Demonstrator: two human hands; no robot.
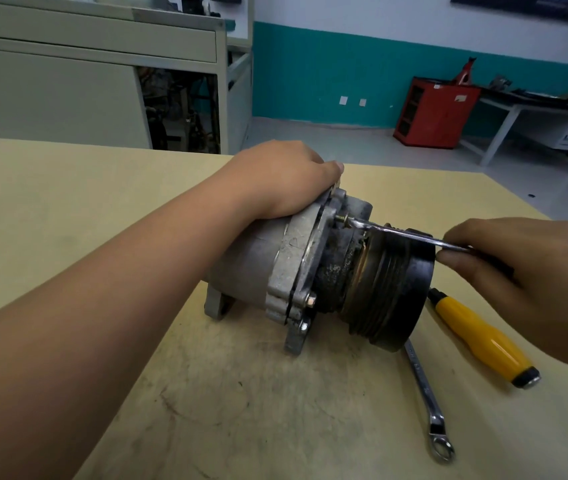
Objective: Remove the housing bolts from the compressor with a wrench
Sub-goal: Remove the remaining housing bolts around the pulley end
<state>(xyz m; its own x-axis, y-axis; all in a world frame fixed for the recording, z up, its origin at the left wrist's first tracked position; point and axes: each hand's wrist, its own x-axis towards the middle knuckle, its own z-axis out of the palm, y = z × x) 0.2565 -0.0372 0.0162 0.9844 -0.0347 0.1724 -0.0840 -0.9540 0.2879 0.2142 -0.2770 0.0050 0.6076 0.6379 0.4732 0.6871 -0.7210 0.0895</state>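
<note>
**Wrench on upper housing bolt**

We're seeing the compressor lying on its side on the table: grey cast housing, grimy black grooved pulley. Our left hand is gripping the housing from above. Our right hand is pinching the wrench, its head sitting on the upper bolt.

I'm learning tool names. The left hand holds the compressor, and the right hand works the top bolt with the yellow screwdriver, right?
No. In the head view the right hand holds a wrench on the top bolt; the yellow screwdriver lies on the table. The left hand does hold the compressor.
</note>
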